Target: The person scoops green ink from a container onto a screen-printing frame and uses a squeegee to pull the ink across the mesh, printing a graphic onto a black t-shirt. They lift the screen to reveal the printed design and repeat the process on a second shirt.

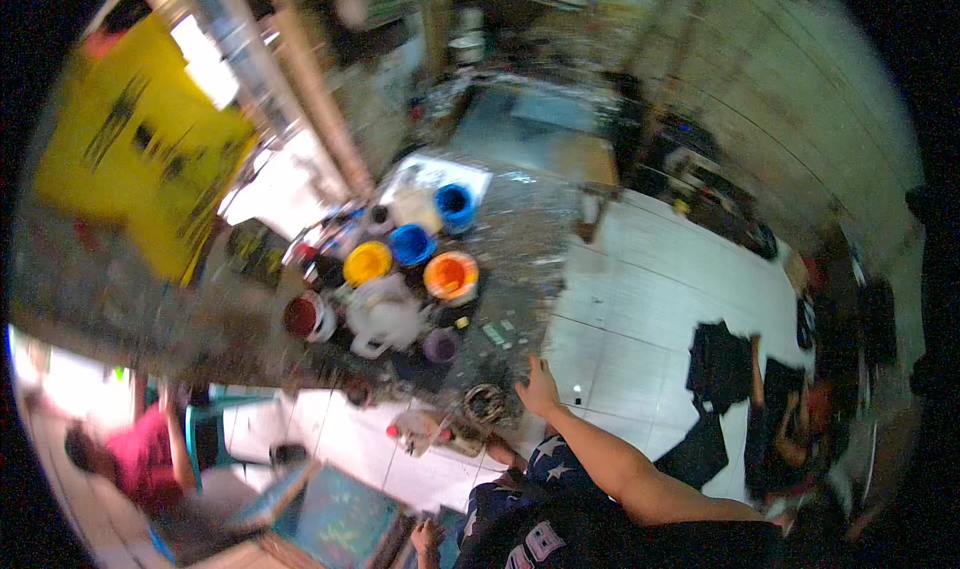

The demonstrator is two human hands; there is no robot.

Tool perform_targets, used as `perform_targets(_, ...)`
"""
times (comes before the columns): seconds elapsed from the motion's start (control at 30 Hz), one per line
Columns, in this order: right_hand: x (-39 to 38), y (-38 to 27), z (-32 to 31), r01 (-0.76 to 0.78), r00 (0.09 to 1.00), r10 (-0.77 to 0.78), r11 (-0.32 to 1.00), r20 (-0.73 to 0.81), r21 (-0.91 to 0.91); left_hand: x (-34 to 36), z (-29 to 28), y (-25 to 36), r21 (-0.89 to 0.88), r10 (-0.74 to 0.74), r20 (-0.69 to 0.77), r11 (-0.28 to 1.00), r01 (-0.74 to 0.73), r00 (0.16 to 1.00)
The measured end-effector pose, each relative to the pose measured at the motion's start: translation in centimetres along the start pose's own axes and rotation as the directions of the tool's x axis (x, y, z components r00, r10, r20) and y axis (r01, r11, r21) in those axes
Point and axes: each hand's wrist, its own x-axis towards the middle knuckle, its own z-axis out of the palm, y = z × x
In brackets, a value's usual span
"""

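Right hand [540,387] at the near edge of the dark table [522,269]; fingers loosely parted, nothing seen between them; contact with the edge unclear. Brown ring [485,406] just left of this hand, purple cup [441,345] a little farther left and beyond. Orange paint tub [451,277] and blue tub [411,244] farther beyond. Left hand [427,537] near the framed panel [345,514], which lies left of it; blurred, cannot tell whether it grips anything.

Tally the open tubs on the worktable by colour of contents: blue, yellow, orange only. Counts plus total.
Blue tubs: 2
Yellow tub: 1
Orange tub: 1
Total: 4
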Motion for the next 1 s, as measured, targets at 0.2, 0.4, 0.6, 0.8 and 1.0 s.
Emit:
perform_targets(0.2, -12.0, 22.9, -3.6, -0.351, 0.858, 0.252, 0.924, -0.447, -0.153, 2.3, 8.9, 9.4, 0.693, -0.155, 0.374, 0.702, -0.164, 0.914)
perform_targets(0.4, -29.2, 37.3, -1.4, -0.788, 0.599, 0.799, 0.601, -0.062, 0.131, 0.0, 17.5, 12.6, 0.650, -0.198, 0.758, 0.150, -0.745, 0.621)
perform_targets(0.6, -33.5, 39.0, 2.8, -0.798, 0.302, 0.949, 0.302, -0.089, 0.522, -4.2, 33.0, 13.8, 0.663, -0.319, 0.710, 0.000, -0.749, 0.628)
perform_targets(0.8, -32.2, 48.3, -13.0, -0.724, 0.575, 0.816, 0.469, 0.066, 0.506, -8.8, 54.5, 4.7, 0.557, -0.519, 0.643, -0.187, -0.809, 0.563)
perform_targets(1.0, -30.1, 52.8, -25.6, -0.201, 0.245, 0.895, 0.422, -0.372, 0.884, -6.8, 63.9, 1.1, 0.616, -0.482, 0.603, -0.225, -0.755, 0.636)
